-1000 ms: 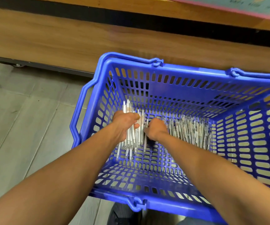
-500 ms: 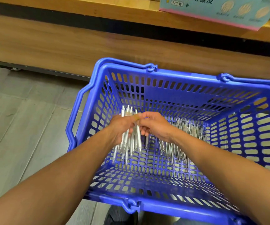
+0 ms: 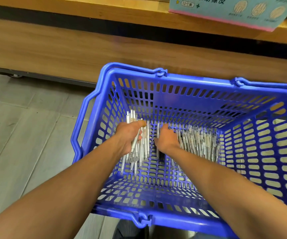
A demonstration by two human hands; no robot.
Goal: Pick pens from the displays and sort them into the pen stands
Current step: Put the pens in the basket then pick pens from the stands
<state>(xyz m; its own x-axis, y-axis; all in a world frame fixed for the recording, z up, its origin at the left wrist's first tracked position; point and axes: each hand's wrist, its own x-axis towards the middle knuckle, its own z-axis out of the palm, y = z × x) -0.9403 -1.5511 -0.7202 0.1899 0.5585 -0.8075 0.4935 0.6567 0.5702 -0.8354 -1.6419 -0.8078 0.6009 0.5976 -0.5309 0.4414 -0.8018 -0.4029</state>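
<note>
teal box [image 3: 229, 11] on shelf, label "12个装", large Chinese characters

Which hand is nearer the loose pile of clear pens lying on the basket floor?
Right. The right hand reaches down at the loose pile of clear pens; the left hand sits farther left.

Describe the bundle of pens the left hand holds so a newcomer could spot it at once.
Find the blue basket on the floor. At its left inner side, the left hand grips a bundle of clear pens. Unlike the loose pile of pens lying at the right, this bundle is gathered and lifted.
</note>
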